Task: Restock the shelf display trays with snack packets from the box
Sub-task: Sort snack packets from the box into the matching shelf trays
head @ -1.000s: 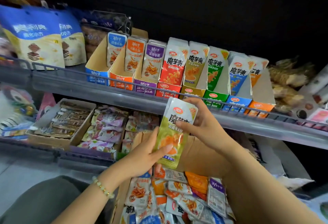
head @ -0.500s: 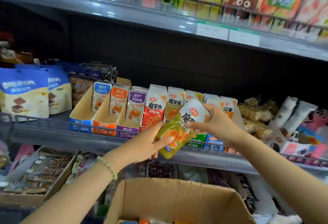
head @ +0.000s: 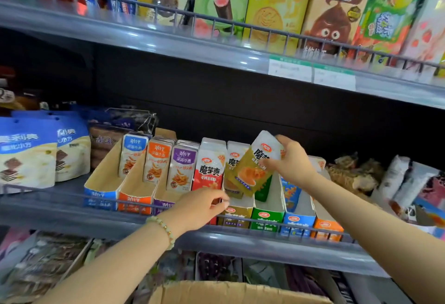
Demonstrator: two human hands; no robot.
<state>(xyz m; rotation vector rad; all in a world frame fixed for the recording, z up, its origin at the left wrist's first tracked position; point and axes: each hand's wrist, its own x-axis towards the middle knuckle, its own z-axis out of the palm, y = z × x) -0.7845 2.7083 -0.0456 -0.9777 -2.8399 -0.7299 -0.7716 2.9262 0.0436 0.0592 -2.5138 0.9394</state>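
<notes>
My right hand (head: 292, 160) grips the top of an olive-yellow snack packet (head: 252, 169). The packet hangs tilted above the olive display tray (head: 237, 217), in front of the packets standing in that tray. My left hand (head: 201, 207), with a bead bracelet on its wrist, reaches to the front wall of the olive tray, and its curled fingertips pinch the rim beside the red packets (head: 209, 166). Along the middle shelf runs a row of coloured trays: blue (head: 101, 195), orange (head: 134, 201), purple, red, olive, green (head: 267, 219), blue (head: 298, 224), orange (head: 326, 229). The cardboard box (head: 240, 291) shows only its rim at the bottom.
A wire rail (head: 96, 201) runs along the front of the middle shelf. Blue biscuit bags (head: 29, 152) stand at the left and wrapped snacks (head: 356, 173) at the right. Tall boxes (head: 277, 5) fill the upper shelf. More trays sit on the shelf below.
The view tilted up from the box to the shelf. My right hand carried the packet up and right over the olive tray. My left hand let go of it and dropped to the tray front.
</notes>
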